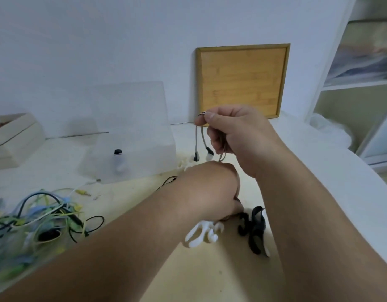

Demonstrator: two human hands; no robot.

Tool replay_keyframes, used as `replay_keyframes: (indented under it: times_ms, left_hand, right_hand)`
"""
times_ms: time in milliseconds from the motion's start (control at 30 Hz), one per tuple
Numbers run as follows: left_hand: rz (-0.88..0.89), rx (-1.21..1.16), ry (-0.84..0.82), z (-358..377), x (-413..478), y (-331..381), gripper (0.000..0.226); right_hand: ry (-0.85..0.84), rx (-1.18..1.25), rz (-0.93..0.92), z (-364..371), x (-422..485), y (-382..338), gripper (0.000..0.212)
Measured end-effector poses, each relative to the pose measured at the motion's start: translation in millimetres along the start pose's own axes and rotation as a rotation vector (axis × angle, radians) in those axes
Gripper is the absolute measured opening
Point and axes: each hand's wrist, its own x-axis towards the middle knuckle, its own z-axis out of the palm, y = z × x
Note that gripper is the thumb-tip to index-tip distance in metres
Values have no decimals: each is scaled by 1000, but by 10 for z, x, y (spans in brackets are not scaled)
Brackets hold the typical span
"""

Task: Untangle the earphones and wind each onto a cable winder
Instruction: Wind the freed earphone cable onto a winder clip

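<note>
From the head camera, the right hand (pixel 234 136) is raised above the pale wooden table (pixel 201 277), thumb and forefinger pinching a thin grey earphone cable (pixel 203 137) whose two glossy earbuds (pixel 209 154) dangle below. The left hand (pixel 212 190) is knuckles-up, fingers curled under onto a white forked plastic winder (pixel 204 233); whether they grip it I cannot tell. A black winder (pixel 254 229) lies beside it, and tangled coloured cables (pixel 35 221) sit far left.
</note>
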Motion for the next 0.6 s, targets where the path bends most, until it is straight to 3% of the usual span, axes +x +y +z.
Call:
replay_keyframes:
  times_ms: [133, 233, 333, 467, 533, 600]
  left_hand:
    - [66, 19, -32, -70, -167, -59, 13]
    - [76, -56, 159, -84, -273, -155, 13]
    - [-9, -525, 311, -192, -439, -325, 18]
    - [-95, -1515, 437, -323, -668, -608, 21]
    - [-119, -1723, 480, -363, -787, -792, 21]
    - [-127, -1721, 525, -368, -914, -988, 22]
  right_hand:
    - [3, -17, 1, -3, 1, 8, 26]
    - [11, 29, 3, 39, 1, 23, 26]
    - [44, 124, 11, 69, 9, 25, 25]
    - [38, 262, 10, 86, 14, 30, 22]
    - [12, 253, -6, 129, 6, 40, 23]
    - [-38, 210, -15, 183, -8, 49, 25]
